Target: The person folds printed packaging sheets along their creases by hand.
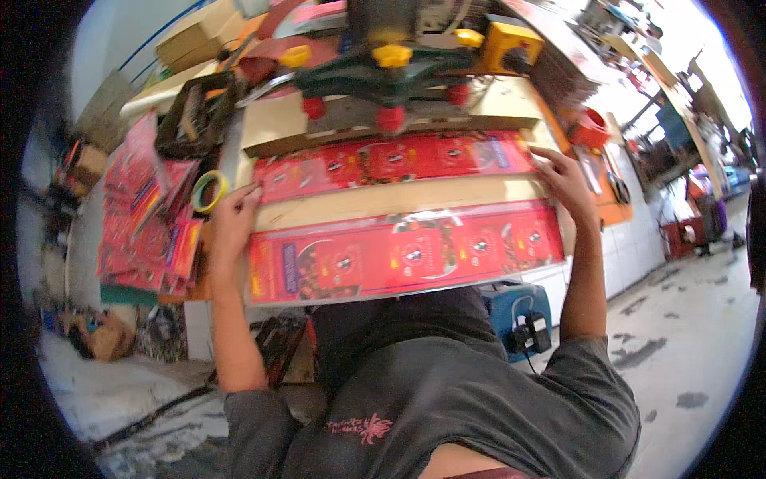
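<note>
A long red printed plastic strip lies across the cream work board, its far edge close to the press. At its left end my left hand, slightly blurred, has its fingertips closed on the corner. My right hand pinches the strip's right end between thumb and fingers. Nearer to me, a second red printed strip lies flat along the board's front edge, between my forearms. Just beyond the far strip stands a dark green press head with red feet and yellow knobs.
Left of the board lie a pile of red printed plastic pieces, a roll of yellow tape and a dark tray. A yellow control box stands behind on the right. Scissors and a red tape roll lie right.
</note>
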Tool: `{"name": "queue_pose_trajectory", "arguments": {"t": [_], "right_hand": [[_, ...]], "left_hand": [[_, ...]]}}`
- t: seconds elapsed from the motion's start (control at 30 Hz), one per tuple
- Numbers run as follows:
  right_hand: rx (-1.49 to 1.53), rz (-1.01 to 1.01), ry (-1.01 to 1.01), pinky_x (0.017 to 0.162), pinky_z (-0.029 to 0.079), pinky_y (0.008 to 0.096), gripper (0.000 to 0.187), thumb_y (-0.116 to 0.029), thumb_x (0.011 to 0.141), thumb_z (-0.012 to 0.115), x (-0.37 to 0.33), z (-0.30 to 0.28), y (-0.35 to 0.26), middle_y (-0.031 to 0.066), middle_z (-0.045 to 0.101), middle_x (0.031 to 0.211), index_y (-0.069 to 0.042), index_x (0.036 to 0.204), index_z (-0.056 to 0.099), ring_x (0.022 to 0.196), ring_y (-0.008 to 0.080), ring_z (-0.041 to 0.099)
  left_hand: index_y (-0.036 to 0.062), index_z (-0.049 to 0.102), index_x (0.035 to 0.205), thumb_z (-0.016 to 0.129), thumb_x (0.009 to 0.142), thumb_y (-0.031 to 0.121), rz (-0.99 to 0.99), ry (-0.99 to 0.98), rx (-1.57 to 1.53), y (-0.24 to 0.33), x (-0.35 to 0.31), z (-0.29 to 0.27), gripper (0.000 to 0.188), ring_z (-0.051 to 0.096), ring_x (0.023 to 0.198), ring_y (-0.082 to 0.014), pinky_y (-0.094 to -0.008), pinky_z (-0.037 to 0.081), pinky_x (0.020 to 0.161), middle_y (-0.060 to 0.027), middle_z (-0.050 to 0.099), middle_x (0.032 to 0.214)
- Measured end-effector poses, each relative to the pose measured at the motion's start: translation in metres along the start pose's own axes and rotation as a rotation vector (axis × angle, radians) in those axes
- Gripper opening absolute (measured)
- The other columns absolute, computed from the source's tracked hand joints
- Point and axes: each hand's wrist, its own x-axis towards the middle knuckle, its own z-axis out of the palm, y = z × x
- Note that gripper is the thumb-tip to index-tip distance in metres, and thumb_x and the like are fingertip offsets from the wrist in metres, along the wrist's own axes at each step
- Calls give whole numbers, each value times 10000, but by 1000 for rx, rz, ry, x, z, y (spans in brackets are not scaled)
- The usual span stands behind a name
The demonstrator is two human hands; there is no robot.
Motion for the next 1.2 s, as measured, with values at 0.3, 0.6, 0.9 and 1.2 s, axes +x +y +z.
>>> {"name": "queue_pose_trajectory", "arguments": {"t": [0.3,0.6,0.9,1.2], "right_hand": [[-7,-14,37,893,512,347,327,-225,917,645,16,3,15,169,729,1106,-45,1182,712,984,224,691],[-65,-45,76,928,480,352,341,-257,925,634,-7,4,6,183,718,1079,-44,1177,719,1014,257,667],[27,-19,25,822,526,335,338,-246,923,642,-2,3,6,163,740,1030,-49,1189,712,909,204,692],[-231,74,29,862,530,388,336,-322,924,647,30,12,-3,180,731,1050,-138,1196,717,955,303,714]], "left_hand": [[-25,669,1229,617,982,299,57,-76,75,-6,10,2,411,657,981,-181,-307,495,882,-177,722,1103],[-11,669,1236,621,988,292,43,-51,42,2,-7,0,395,599,856,-150,-308,485,796,-104,662,966],[-10,666,1243,621,987,327,15,-40,21,5,-9,0,425,636,930,-169,-308,483,844,-127,702,1021],[4,687,1208,598,989,353,98,-13,101,-13,23,9,422,673,1025,-280,-346,488,908,-219,698,1138]]}}
